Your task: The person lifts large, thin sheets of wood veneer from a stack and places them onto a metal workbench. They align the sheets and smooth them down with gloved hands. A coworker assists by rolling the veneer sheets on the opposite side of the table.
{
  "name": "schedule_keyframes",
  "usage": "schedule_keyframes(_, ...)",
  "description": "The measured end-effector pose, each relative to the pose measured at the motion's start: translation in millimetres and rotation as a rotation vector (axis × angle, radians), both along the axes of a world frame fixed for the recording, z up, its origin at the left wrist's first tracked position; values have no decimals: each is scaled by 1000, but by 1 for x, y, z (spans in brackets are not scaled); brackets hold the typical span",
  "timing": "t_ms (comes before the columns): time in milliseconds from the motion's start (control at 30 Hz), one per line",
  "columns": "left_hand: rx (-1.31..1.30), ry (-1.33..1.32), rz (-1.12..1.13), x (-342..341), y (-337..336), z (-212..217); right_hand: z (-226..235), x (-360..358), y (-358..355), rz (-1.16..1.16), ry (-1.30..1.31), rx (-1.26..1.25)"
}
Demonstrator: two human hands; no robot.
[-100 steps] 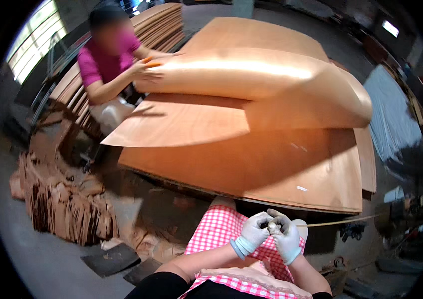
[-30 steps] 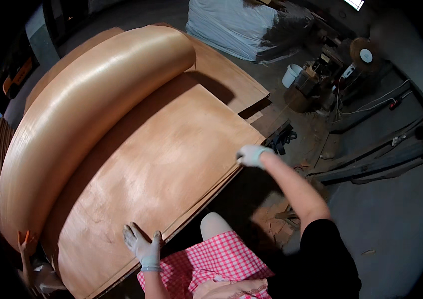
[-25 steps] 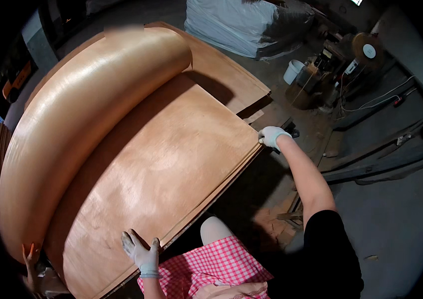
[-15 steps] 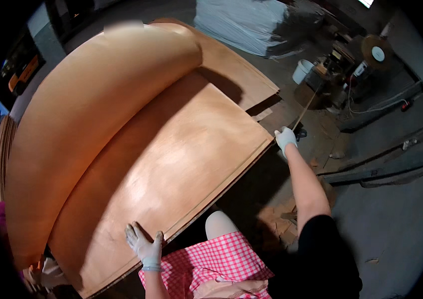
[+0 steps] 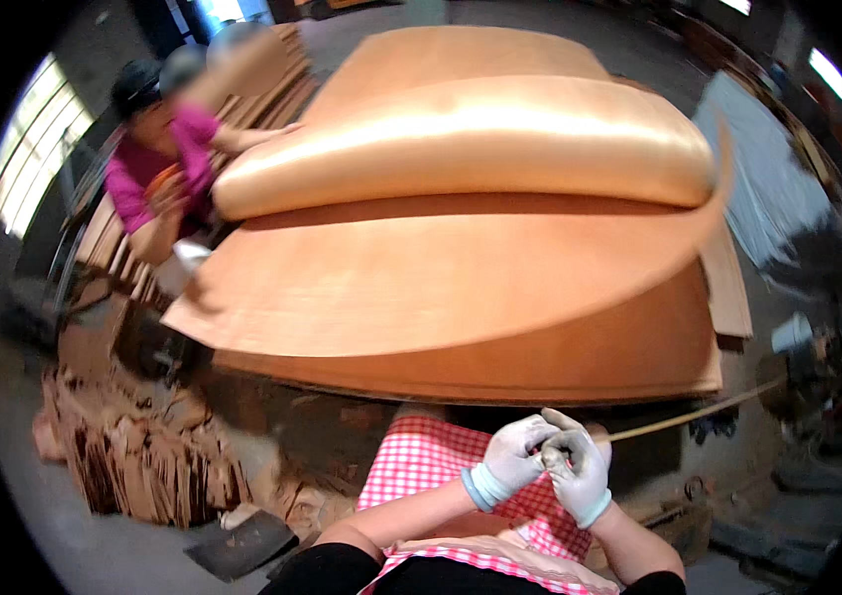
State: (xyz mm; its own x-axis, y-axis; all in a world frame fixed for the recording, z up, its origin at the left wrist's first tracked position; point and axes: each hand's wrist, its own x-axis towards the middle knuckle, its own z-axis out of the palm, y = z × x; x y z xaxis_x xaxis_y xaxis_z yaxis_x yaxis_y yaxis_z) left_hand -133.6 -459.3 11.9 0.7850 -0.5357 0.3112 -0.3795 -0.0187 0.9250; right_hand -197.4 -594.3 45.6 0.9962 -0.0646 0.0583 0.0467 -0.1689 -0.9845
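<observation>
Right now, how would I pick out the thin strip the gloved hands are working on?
Find the big stack of wood sheets. Just below its near edge, the two gloved hands meet; a pale thin strip runs from them up to the right, the only narrow, straight piece among broad sheets.

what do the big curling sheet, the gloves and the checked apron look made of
Curling sheet: thin wood veneer, it seems; tan, smooth, faintly glossy, bending without cracking. Gloves on the left hand and right hand: pale knit fabric, probably, with bluish cuffs. Apron: red-and-white checked woven cloth, matte.
</observation>
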Motion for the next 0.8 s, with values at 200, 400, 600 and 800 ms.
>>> schedule_keyframes(200,-349,557,208,-10,58,-11,13,18,64,-30,72,120)
schedule_keyframes(400,-457,594,1010,71,229,-56,-23,50,-25,50,292,-580)
schedule_keyframes(600,229,240,1451,139,470,-95,-47,52,-134,-30,474,-757)
schedule_keyframes(800,642,407,1413,160,531,-123,-58,79,-137,-37,573,-1043)
